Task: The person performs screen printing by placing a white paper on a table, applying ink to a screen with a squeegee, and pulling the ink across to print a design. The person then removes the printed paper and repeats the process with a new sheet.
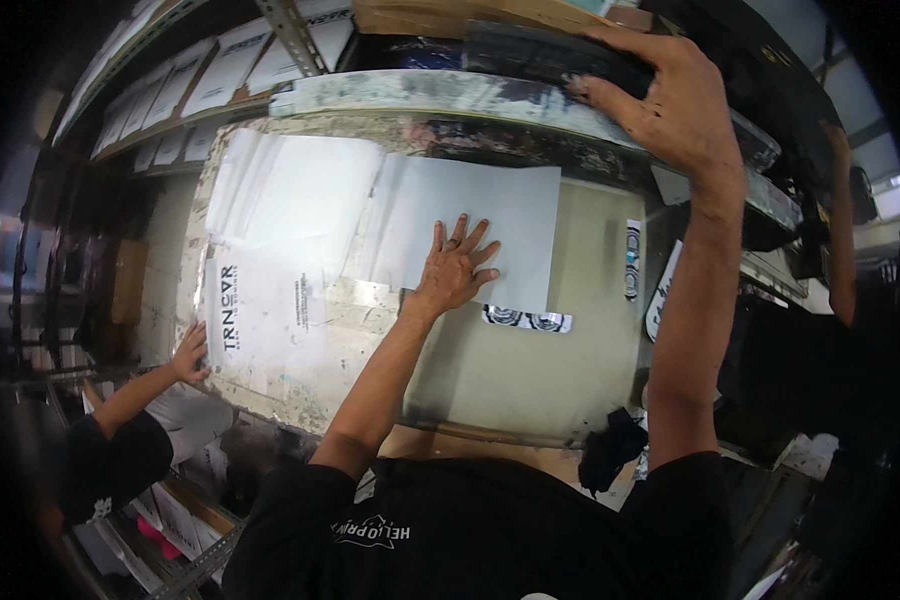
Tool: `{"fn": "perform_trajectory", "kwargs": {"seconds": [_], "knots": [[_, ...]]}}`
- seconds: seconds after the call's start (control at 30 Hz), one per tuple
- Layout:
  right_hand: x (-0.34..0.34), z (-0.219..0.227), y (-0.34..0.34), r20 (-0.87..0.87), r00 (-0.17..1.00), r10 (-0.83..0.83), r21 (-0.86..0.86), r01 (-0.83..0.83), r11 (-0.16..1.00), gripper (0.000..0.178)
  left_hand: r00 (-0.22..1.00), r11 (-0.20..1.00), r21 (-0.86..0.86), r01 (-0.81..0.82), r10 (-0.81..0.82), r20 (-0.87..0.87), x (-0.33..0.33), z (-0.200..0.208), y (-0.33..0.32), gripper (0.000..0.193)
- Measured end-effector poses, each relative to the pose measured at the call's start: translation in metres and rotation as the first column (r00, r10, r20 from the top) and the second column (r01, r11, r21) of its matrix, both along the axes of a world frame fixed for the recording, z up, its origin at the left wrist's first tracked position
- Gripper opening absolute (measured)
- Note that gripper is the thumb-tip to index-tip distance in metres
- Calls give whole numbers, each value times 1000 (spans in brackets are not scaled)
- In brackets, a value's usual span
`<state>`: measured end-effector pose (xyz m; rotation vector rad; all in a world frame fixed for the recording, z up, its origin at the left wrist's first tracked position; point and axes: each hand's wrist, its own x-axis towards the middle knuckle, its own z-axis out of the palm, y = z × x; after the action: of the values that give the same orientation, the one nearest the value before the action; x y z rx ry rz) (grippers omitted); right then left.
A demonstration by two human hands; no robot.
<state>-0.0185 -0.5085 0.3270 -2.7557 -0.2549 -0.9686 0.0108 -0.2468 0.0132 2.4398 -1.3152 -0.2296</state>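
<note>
My left hand [452, 272] lies flat with fingers spread on a pale grey sheet [523, 220]. The sheet covers part of a smooth, greenish-beige work surface [530, 385]. Under its lower edge shows a strip printed with black-and-white round patterns [530, 320]. My right hand [675, 105] is raised at the shelf beyond the table. Its thumb is on the near side of a long dark flat strip [520, 48] and its fingers are over the far side. Left of the grey sheet lie clear plastic film [290, 185] and a white sheet with dark print [270, 320].
A paint-stained shelf edge [390, 92] runs behind the table. Another person's hand [190, 352] touches the table's left edge; another person's arm [842, 235] is at far right. A narrow patterned strip [632, 260] and a black cloth-like bundle [612, 448] lie on the right side.
</note>
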Motion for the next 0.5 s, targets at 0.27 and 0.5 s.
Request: {"fn": "perform_trajectory", "kwargs": {"seconds": [0.27,0.5], "knots": [[-7,23,15,-87,995,-41,79,48,996,45,995,994,-53,93,-91,38,-31,-25,-101,64],[-5,20,14,-108,993,-51,89,61,994,44,995,993,-76,96,-97,-15,-64,-26,-115,65]]}}
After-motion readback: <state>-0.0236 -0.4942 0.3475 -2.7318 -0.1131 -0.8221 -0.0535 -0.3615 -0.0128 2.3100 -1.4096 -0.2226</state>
